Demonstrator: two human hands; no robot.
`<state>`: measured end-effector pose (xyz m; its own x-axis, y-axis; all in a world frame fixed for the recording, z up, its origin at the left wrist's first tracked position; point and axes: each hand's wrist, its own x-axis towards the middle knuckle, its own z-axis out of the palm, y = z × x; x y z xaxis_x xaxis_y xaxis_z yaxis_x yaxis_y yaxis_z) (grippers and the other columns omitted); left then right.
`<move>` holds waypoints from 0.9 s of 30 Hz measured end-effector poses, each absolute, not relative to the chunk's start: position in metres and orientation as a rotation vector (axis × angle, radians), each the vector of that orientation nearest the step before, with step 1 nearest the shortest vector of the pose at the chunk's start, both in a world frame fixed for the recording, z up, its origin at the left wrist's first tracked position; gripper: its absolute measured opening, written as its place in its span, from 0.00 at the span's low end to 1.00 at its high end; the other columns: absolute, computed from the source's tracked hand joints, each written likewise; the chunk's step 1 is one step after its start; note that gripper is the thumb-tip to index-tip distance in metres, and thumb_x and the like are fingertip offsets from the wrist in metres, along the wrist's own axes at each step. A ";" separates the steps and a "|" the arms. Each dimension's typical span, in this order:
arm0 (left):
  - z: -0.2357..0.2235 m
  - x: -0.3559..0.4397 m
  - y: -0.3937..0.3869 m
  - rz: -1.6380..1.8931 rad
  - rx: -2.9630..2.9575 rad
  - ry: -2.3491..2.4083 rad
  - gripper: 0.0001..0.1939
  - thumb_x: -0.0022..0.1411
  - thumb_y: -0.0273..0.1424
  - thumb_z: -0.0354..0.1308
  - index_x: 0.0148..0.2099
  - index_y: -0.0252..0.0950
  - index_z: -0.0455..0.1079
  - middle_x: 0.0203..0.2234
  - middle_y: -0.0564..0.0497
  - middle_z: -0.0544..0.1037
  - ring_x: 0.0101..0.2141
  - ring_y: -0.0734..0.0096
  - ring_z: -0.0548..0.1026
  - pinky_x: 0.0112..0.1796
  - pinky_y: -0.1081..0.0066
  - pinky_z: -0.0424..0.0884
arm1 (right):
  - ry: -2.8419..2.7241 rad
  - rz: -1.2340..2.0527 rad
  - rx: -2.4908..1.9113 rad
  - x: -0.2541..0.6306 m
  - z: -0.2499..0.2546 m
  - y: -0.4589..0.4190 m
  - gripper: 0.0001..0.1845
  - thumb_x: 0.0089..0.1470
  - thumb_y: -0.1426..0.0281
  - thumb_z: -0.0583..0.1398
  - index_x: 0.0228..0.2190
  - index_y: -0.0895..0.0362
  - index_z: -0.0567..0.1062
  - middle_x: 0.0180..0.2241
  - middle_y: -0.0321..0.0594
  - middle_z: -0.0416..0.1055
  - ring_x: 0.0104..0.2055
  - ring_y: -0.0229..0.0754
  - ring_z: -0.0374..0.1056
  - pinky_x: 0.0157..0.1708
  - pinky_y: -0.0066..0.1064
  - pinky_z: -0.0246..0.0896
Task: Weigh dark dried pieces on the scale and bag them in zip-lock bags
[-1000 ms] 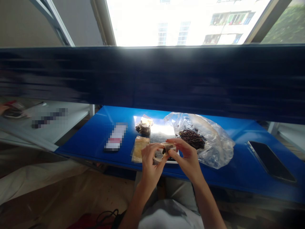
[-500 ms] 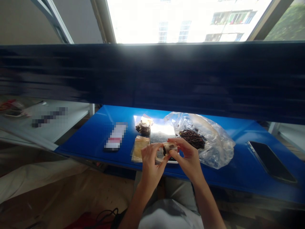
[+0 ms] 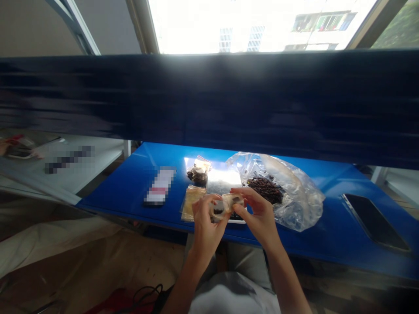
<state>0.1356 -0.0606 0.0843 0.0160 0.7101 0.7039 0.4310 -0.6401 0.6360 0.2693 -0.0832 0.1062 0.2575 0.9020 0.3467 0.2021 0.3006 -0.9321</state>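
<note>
Between my two hands is a small clear plastic bag [image 3: 233,200] with something dark inside. My left hand [image 3: 207,224] pinches its left end, with thumb and fingers closed. On the other end, the thumb and fingers of my right hand [image 3: 261,213] are pressed together. Below and behind the bag lies a flat scale [image 3: 224,181] with a bright, glaring top, partly covered by my hands. A stack of flat yellowish plastic bags [image 3: 189,203] is just left of my left hand. Dark brown dried pieces [image 3: 266,190] lie in a large clear bag [image 3: 303,205] beyond my right hand.
Small filled bags [image 3: 198,170] lie left of the scale. A phone [image 3: 159,185] is further left and a dark phone [image 3: 375,222] far right on the blue table [image 3: 124,187]. A dark blue panel [image 3: 209,100] crosses above. Another person's hand [image 3: 5,147] shows at far left.
The small bag has shifted slightly in my fingers, and the dark contents near my left thumb look different. Both hands stay in nearly the same place. Another person's hand has appeared at far left.
</note>
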 end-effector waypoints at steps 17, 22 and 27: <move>0.091 0.137 -0.060 1.559 2.006 0.940 0.10 0.61 0.31 0.58 0.45 0.41 0.73 0.37 0.48 0.77 0.40 0.67 0.75 0.42 0.68 0.70 | -1.309 0.698 -1.141 0.270 0.107 -0.081 0.17 0.44 0.63 0.69 0.39 0.50 0.78 0.38 0.40 0.77 0.35 0.42 0.71 0.30 0.32 0.62; 0.091 0.138 -0.061 1.636 2.002 0.974 0.05 0.60 0.31 0.58 0.41 0.39 0.71 0.35 0.48 0.77 0.39 0.67 0.76 0.40 0.69 0.71 | -1.303 0.728 -1.221 0.271 0.108 -0.082 0.16 0.48 0.62 0.66 0.41 0.51 0.78 0.39 0.40 0.78 0.35 0.43 0.71 0.31 0.32 0.62; 0.087 0.139 -0.059 1.638 2.069 1.037 0.06 0.60 0.31 0.58 0.40 0.38 0.67 0.35 0.49 0.77 0.39 0.67 0.76 0.40 0.69 0.70 | -1.333 0.675 -1.213 0.271 0.109 -0.082 0.17 0.46 0.62 0.67 0.40 0.51 0.78 0.38 0.41 0.78 0.35 0.43 0.71 0.30 0.32 0.62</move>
<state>0.1390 -0.0594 0.0869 0.0865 0.6956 0.7132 0.3474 -0.6920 0.6328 0.2714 -0.0815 0.1088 0.1881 0.9169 0.3521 0.2583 0.2996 -0.9184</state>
